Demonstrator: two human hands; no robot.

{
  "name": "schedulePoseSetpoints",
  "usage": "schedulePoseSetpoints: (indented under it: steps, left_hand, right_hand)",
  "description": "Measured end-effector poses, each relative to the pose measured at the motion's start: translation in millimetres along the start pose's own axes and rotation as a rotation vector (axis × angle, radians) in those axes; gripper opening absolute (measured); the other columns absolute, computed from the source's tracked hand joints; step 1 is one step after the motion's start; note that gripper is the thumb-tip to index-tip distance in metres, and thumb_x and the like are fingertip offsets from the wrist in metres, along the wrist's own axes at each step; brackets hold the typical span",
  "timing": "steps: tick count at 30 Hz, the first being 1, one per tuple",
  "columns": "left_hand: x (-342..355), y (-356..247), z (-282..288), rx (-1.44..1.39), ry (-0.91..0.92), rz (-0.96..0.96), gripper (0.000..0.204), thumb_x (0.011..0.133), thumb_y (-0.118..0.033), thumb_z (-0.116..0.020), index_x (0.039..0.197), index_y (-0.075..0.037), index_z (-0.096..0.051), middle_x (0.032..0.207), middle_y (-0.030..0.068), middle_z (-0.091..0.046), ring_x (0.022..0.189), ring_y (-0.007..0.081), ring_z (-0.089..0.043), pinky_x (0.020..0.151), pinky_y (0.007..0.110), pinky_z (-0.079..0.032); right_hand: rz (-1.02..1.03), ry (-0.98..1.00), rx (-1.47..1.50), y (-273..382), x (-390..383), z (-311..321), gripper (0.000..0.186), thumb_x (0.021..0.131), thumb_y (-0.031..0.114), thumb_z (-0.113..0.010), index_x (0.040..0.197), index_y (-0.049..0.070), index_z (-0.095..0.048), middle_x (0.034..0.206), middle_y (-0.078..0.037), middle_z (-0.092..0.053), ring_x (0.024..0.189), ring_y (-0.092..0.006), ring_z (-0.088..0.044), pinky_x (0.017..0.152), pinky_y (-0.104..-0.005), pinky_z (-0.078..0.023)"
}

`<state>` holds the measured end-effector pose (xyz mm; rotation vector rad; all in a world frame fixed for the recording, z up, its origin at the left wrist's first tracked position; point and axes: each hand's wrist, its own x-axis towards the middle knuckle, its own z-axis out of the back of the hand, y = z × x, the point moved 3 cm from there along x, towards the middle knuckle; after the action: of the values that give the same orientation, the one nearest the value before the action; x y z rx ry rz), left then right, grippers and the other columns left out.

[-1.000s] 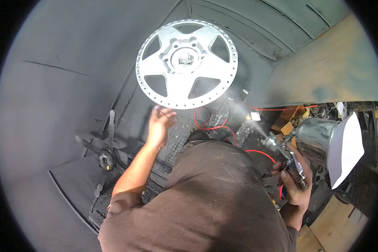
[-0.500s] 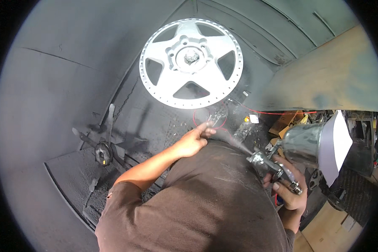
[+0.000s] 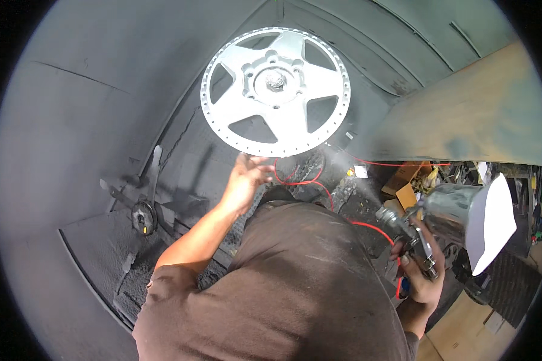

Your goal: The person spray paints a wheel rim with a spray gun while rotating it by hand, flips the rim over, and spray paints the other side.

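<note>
A silvery-white five-spoke wheel rim faces up ahead of me, with crumpled foil-like material in its hub. My left hand is at its near edge, fingers loosely apart and holding nothing; the fingertips reach the rim's underside, and whether they touch it I cannot tell. Off to the right, my right hand is wrapped round a spray gun. A pale mist comes from the nozzle toward the wheel. The gun's metal cup is tilted sideways, with a white paper-like sheet around its outer end.
A red hose loops across the floor toward the gun. At left stands a grey-coated stand with protruding arms. Cardboard boxes and clutter lie at the right, below a tan panel. Grey walls enclose the left and back.
The wheel rim has turned, its spokes now at a different angle. My left hand has moved up to the rim's near edge. The spray gun has shifted slightly right and nearer me.
</note>
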<state>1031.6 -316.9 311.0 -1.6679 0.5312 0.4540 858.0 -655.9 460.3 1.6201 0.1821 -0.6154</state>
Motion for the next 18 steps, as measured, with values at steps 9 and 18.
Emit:
schedulePoseSetpoints:
  steps: [9, 18]
  left_hand:
    - [-22, 53, -20, 0.333, 0.709, 0.235, 0.062, 0.082, 0.007, -0.045, 0.143, -0.002, -0.048, 0.134, 0.0123, -0.057, 0.125, 0.0234, -0.054, 0.109, 0.036, -0.041]
    - [-28, 53, -10, 0.484, 0.736, 0.216, 0.049, 0.089, -0.001, -0.046, 0.138, 0.0, -0.051, 0.134, 0.0137, -0.057, 0.126, 0.0219, -0.054, 0.11, 0.036, -0.04]
  right_hand:
    - [-0.002, -0.001, 0.014, 12, -9, -15, 0.066, 0.075, 0.002, -0.065, 0.139, -0.007, -0.054, 0.094, -0.014, -0.069, 0.086, -0.0211, -0.068, 0.082, -0.0325, -0.053]
    - [0.045, -0.047, -0.122, 12, -16, -4, 0.066, 0.078, 0.01, -0.068, 0.14, -0.007, -0.051, 0.093, -0.012, -0.069, 0.083, -0.0185, -0.066, 0.075, -0.03, -0.052]
